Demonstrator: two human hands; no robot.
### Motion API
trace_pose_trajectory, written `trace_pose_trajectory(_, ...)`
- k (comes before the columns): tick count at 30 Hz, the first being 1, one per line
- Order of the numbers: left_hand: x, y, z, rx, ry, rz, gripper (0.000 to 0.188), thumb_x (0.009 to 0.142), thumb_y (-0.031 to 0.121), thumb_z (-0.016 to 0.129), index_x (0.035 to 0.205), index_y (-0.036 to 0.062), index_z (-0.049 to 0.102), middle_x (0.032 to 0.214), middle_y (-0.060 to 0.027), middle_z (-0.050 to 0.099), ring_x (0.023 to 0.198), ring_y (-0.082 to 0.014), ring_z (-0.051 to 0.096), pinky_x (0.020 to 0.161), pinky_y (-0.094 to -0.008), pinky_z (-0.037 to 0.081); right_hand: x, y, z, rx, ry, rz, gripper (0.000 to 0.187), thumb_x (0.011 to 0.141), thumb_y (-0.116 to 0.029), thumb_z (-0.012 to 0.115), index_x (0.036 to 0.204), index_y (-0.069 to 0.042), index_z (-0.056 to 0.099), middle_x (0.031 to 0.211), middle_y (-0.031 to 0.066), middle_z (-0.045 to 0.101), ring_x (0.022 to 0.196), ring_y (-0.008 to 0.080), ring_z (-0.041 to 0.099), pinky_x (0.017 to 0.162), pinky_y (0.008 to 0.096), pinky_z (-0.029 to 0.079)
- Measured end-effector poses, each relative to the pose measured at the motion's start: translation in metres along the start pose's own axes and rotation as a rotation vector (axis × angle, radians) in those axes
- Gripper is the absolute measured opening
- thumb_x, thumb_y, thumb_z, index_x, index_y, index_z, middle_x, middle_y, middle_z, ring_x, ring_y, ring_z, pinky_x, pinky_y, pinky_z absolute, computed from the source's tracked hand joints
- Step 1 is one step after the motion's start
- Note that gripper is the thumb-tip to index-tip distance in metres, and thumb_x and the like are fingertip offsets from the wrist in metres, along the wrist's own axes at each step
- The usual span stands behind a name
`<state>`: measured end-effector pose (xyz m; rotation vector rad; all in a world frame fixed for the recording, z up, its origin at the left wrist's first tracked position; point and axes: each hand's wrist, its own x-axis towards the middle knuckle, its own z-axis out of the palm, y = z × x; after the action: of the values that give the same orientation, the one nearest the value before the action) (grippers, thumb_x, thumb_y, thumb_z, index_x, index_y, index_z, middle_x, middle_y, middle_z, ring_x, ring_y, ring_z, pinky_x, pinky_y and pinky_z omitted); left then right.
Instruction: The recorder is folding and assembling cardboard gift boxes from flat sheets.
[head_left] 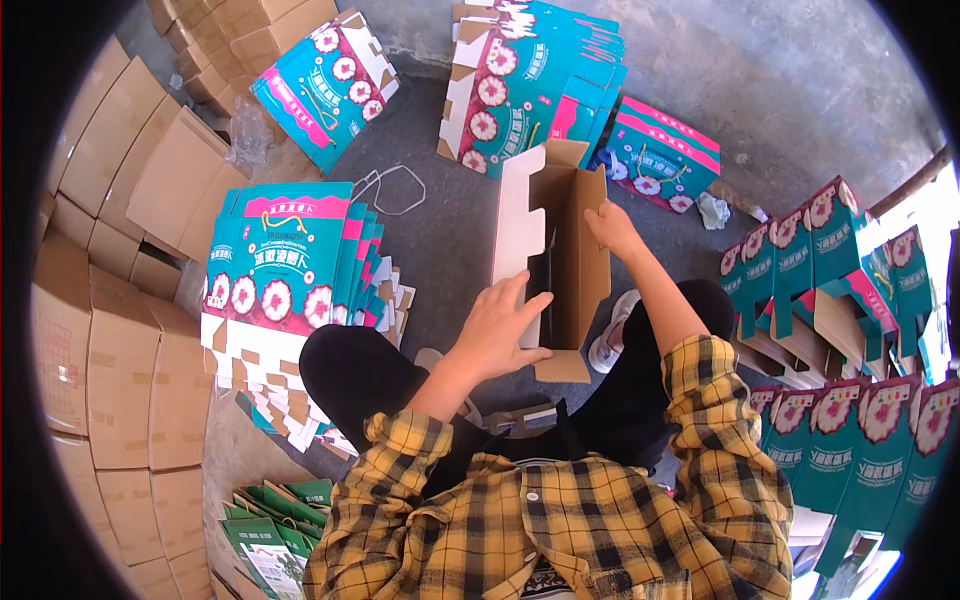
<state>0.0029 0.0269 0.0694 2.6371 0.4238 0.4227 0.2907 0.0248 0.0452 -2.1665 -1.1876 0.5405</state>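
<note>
An open-topped cardboard gift box (592,285) stands between my knees, brown inside, with a white notched flap (515,225) folded out on its left. My left hand (500,328) rests on the near left edge of the box, fingers spread and thumb reaching over the opening. With closed fingers, my right hand (612,228) grips the far right edge. Short brown flaps stick out at the box's near and far ends. Its inside is dark, and the bottom cannot be made out.
Flat teal printed boxes (285,250) are stacked at my left, with another stack (530,90) ahead. A finished teal box (660,155) stands by the wall. Rows of teal boxes (840,440) line the right; brown cartons (120,360) are piled left. A white strap loop (400,195) lies on the floor.
</note>
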Motion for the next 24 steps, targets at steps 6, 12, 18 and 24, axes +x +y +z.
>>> trace_pose_trajectory(6, 0.020, 0.008, 0.009, 0.094, -0.056, 0.039, 0.071, 0.067, 0.039, 0.078, 0.128, 0.0124, 0.051, 0.135, -0.0268, 0.038, 0.125, -0.0421, 0.039, 0.103, -0.0490, 0.034, -0.005, -0.009, 0.000, -0.042, 0.380, -0.114, 0.039, 0.082, -0.017, 0.055, 0.117, -0.001, 0.055, 0.109, 0.0242, 0.060, 0.106, 0.0433, 0.056, 0.091, 0.0486, 0.045)
trace_pose_trajectory(12, 0.013, 0.010, 0.018, 0.106, -0.020, 0.060, 0.067, 0.067, 0.037, 0.078, 0.124, 0.0108, 0.054, 0.134, -0.0269, 0.039, 0.124, -0.0428, 0.038, 0.103, -0.0483, 0.034, 0.016, -0.013, -0.022, -1.105, 0.380, -0.765, 0.023, 0.082, -0.014, 0.055, 0.102, -0.007, 0.064, 0.107, 0.0123, 0.062, 0.103, 0.0268, 0.060, 0.096, 0.0438, 0.040)
trace_pose_trajectory(18, 0.009, 0.015, 0.023, 0.116, 0.001, 0.060, 0.069, 0.067, 0.040, 0.077, 0.125, 0.0104, 0.055, 0.134, -0.0265, 0.040, 0.125, -0.0420, 0.037, 0.106, -0.0496, 0.029, 0.047, 0.002, -0.013, -1.062, 0.172, -0.237, 0.044, 0.085, -0.014, 0.049, 0.128, -0.003, 0.049, 0.085, 0.0061, 0.068, 0.081, 0.0248, 0.067, 0.069, 0.0381, 0.050)
trace_pose_trajectory(24, -0.001, -0.002, 0.039, 0.042, -0.019, 0.021, 0.063, 0.078, 0.048, 0.066, 0.124, 0.0057, 0.056, 0.136, -0.0254, 0.041, 0.129, -0.0415, 0.034, 0.109, -0.0508, 0.025, 0.056, -0.007, -0.009, -0.641, 0.277, -0.260, 0.057, 0.086, -0.013, 0.046, 0.140, -0.003, 0.032, 0.095, 0.0158, 0.064, 0.085, 0.0319, 0.065, 0.071, 0.0429, 0.051)
